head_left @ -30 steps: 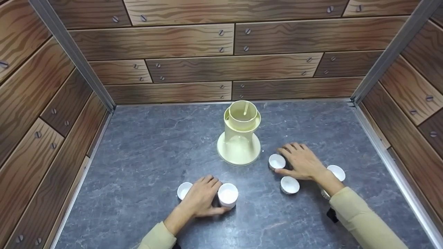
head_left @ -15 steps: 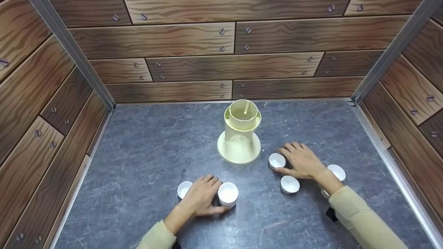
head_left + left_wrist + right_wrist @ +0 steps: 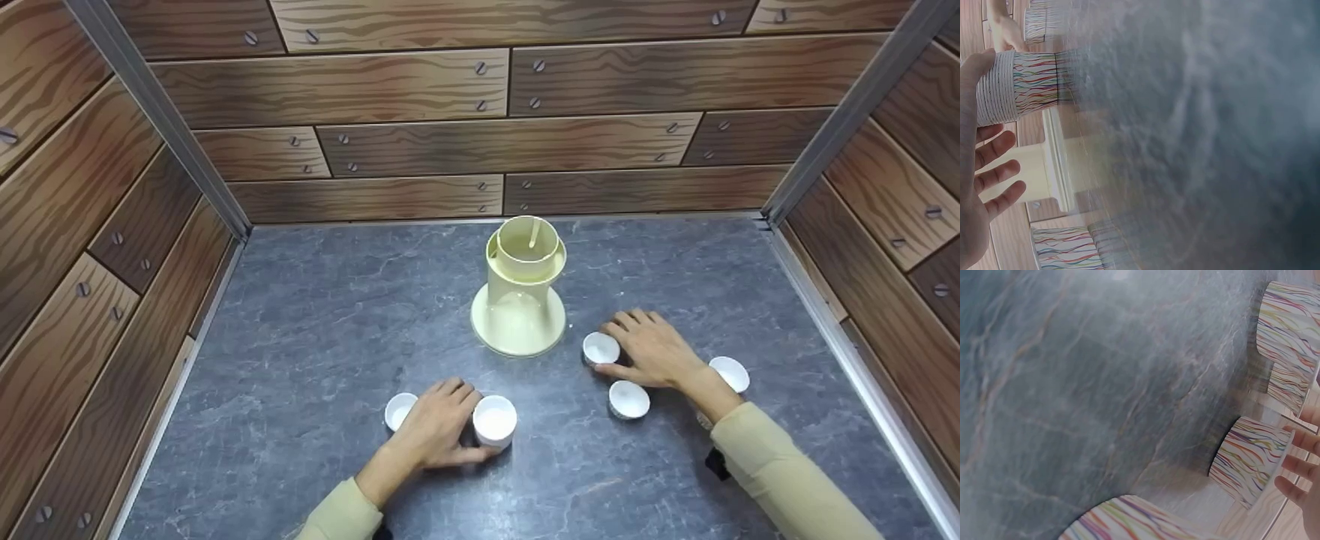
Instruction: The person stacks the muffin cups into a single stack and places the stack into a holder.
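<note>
The cup stack (image 3: 494,424) stands upright on the near side of the pale yellow stand (image 3: 519,334), slightly to its left: a white interior on top, a column of tightly nested white rims below it, and beneath those the lowest cup's wall, printed with thin wavy lines in red, green, blue and orange. The stand itself has a round flared base, an upright barrel and a narrower tube rising inside its top. Besides the one stack, five single cups stand mouth up: the lone cup (image 3: 400,412) nearer than the stand and farther left, and four to the stand's right, namely the gripped cup (image 3: 601,349) closest to it, the near cup (image 3: 628,400) just nearer than that, the outer cup (image 3: 729,374) farthest right, and the covered cup (image 3: 705,421), mostly under the sleeve (image 3: 787,469). How many cups are nested in the stack is hard to count fairly, the rims being so close together. The left hand (image 3: 436,426), near the stand's front left, grasps the stack between thumb and forefinger, its other three fingers spread apart. The right hand (image 3: 652,349), to the stand's right, is partly open, with thumb and fingers curved round the gripped cup from either side.
</note>
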The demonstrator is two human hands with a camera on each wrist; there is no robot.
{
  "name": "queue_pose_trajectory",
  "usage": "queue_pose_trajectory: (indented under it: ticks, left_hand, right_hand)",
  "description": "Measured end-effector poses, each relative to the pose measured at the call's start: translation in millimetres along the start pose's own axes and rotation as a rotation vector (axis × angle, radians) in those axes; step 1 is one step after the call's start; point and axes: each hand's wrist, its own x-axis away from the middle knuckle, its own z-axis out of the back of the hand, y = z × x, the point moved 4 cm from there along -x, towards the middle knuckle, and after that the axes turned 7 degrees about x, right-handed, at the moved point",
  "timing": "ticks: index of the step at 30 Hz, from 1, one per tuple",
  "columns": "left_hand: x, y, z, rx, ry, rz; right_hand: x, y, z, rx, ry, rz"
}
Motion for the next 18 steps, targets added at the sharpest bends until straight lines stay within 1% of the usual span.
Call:
queue_pose_trajectory:
  ticks: [8,13,18]
  left_hand:
    - [-0.2,0.0,-1.1,-0.014,-0.007,-0.005]
    - [-0.1,-0.4,-1.3,-0.007,-0.009,-0.004]
    - [-0.2,-0.8,-2.1,-0.009,-0.002,-0.006]
  right_hand:
    - [0.7,0.1,-0.1,-0.017,0.009,-0.009]
    - [1.2,-0.2,0.8,-0.024,0.013,-0.01]
    - [1.0,-0.5,3.5,-0.027,0.029,-0.01]
